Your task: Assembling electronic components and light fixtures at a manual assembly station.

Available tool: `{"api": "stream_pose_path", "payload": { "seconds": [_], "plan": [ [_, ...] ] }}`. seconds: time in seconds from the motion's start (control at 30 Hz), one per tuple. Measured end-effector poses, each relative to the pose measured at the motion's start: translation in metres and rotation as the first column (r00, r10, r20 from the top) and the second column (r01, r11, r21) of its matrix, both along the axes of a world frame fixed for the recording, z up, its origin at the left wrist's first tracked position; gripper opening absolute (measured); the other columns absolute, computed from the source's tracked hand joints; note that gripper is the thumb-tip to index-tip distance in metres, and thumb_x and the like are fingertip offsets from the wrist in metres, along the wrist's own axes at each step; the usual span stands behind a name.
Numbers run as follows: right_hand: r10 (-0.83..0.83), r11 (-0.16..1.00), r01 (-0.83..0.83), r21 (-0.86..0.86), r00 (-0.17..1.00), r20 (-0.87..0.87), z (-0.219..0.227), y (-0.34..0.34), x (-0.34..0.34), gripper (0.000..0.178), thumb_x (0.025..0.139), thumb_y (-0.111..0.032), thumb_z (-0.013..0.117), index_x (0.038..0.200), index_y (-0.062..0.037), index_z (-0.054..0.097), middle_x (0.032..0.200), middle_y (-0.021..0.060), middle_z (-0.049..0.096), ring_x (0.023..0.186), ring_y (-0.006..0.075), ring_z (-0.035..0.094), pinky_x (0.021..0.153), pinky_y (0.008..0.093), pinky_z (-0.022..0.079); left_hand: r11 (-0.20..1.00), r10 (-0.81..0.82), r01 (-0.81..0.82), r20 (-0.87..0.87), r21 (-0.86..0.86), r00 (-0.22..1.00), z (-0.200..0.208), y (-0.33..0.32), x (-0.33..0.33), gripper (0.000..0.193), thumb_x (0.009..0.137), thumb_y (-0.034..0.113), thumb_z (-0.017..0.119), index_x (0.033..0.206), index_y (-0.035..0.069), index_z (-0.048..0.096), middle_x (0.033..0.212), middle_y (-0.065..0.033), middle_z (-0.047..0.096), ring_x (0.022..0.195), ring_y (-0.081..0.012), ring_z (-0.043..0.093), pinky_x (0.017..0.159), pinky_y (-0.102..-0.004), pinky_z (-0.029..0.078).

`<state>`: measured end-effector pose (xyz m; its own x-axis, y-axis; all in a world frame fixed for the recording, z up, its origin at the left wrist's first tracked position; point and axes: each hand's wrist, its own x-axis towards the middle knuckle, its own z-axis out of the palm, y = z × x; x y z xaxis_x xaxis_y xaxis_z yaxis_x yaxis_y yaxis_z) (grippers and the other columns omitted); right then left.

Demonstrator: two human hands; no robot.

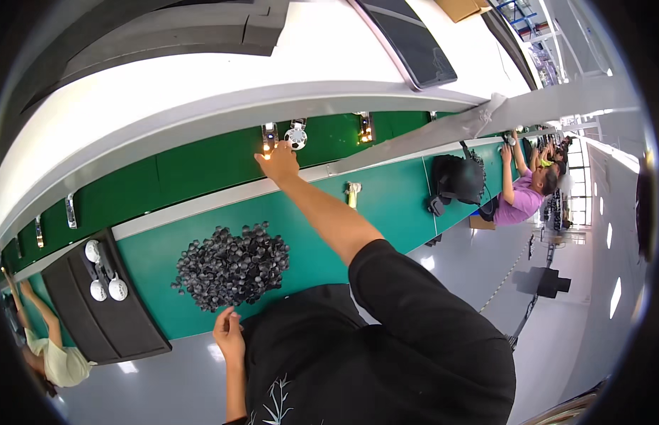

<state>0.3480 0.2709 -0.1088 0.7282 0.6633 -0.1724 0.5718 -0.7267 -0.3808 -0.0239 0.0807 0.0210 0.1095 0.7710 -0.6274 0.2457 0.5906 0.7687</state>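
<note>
My right hand (280, 164) reaches over the far green belt, its fingers spread around the near end of a small slim device (269, 133) with glowing lights. Whether the fingertips touch it is hard to see. Just right of that hand lies a round white part with black spots (295, 138). My left hand (229, 334) is near my body at the table's front edge, with thumb and fingers curled together. Anything in that pinch is too small to make out. Beyond it, on the green table, a heap of small black parts (234, 268) is spread.
A dark tray (103, 319) with several round white parts (98, 290) lies left. A small pale part (353, 193) and a black bag (458, 178) are to the right. A white shelf (329, 71) with a phone (414, 49) overhangs the belt. Co-workers sit on both sides.
</note>
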Motion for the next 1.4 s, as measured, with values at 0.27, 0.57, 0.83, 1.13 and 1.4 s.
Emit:
{"api": "stream_pose_path", "payload": {
  "seconds": [0.27, 0.57, 0.83, 1.13, 1.4],
  "plan": [
    [-0.165, 0.965, 0.26, 0.012, 0.647, -0.745, 0.03, 0.005, 0.005, 0.052, 0.077, -0.033, 0.074, 0.11, 0.0024, 0.052, 0.095, 0.0131, 0.061, 0.081, 0.0264, 0.062, 0.071, 0.034, 0.053, 0.997, -0.08, 0.08, 0.029, 0.003, 0.996, -0.003, 0.021, 0.014, 0.019, 0.091, 0.011, 0.057, 0.105, 0.001, 0.064, 0.079, -0.004, 0.062, 0.063, -0.0098, 0.051, 0.058, -0.0206, 0.044],
    [0.677, 0.718, -0.46, 0.522, 0.637, -0.369, 0.131, -0.153, -0.117, 0.048, 0.066, 0.002, 0.068, 0.111, -0.0106, 0.058, 0.113, 0.0113, 0.056, 0.107, 0.0302, 0.053, 0.091, 0.035, 0.044, 0.756, 0.43, 0.304, 0.79, -0.58, 0.437, 0.032, 0.068, 0.03, 0.069, 0.092, 0.063, 0.041, 0.12, 0.002, 0.054, 0.108, -0.021, 0.064, 0.088, -0.0307, 0.068, 0.059, -0.0393, 0.06],
    [0.696, 0.695, -0.615, 0.373, 0.706, -0.131, 0.11, -0.173, -0.18, 0.028, 0.077, -0.011, 0.064, 0.104, -0.0071, 0.058, 0.109, 0.0143, 0.056, 0.093, 0.038, 0.058, 0.081, 0.0424, 0.049, 0.739, 0.187, 0.39, 0.724, -0.549, 0.664, -0.002, 0.018, -0.028, 0.045, 0.093, 0.041, 0.05, 0.115, 0.002, 0.056, 0.1, -0.0184, 0.065, 0.076, -0.0287, 0.068, 0.053, -0.0321, 0.058],
    [0.584, 0.805, -0.558, 0.204, 0.806, -0.098, 0.041, -0.2, -0.191, 0.026, 0.084, -0.026, 0.064, 0.097, -0.0033, 0.065, 0.083, 0.0176, 0.066, 0.071, 0.0368, 0.062, 0.063, 0.0414, 0.05, 0.861, 0.247, 0.255, 0.799, -0.441, 0.548, 0.011, -0.008, -0.04, 0.035, 0.093, 0.034, 0.051, 0.113, 0.006, 0.056, 0.096, -0.0144, 0.065, 0.072, -0.0254, 0.066, 0.054, -0.031, 0.055],
    [0.565, 0.754, -0.453, 0.476, 0.817, -0.116, 0.06, -0.203, -0.191, 0.022, 0.083, -0.019, 0.067, 0.097, -0.002, 0.071, 0.088, 0.0134, 0.07, 0.074, 0.0287, 0.064, 0.068, 0.0339, 0.05, 0.876, 0.217, 0.227, 0.768, -0.426, 0.603, 0.013, -0.007, -0.037, 0.03, 0.092, 0.034, 0.055, 0.108, 0.009, 0.057, 0.091, -0.0116, 0.065, 0.07, -0.0237, 0.066, 0.055, -0.0304, 0.054]
  ]
}}
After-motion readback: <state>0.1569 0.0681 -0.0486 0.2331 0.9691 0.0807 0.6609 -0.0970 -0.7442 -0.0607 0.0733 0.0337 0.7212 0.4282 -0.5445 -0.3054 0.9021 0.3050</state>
